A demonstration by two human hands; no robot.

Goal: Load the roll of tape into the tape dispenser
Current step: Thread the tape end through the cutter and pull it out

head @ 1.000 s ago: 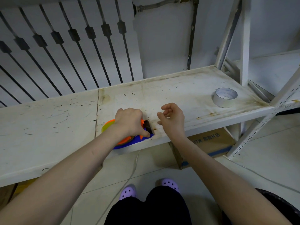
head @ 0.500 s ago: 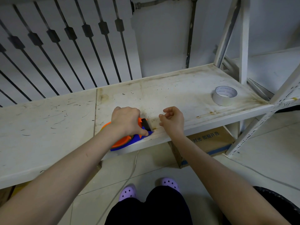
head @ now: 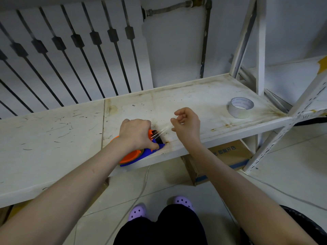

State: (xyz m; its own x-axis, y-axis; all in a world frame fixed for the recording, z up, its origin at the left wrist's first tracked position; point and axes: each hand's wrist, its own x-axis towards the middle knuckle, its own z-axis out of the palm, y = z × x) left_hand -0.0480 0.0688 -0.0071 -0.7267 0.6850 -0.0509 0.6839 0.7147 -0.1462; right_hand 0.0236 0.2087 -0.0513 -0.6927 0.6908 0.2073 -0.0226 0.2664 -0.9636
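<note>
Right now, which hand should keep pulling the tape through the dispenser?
The right hand. Its fingertips already pinch the clear tape stretched out from the dispenser. The left hand is clamped on top of the dispenser, steadying it on the shelf.

The left hand (head: 137, 134) covers most of the tape dispenser (head: 134, 155), hiding any roll inside.

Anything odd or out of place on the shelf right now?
The tape dispenser sits at the front lip of the shelf, its rear hanging past the edge, pinned by the left hand. The right hand pulls clear tape out. The shelf is stained and scuffed.
</note>
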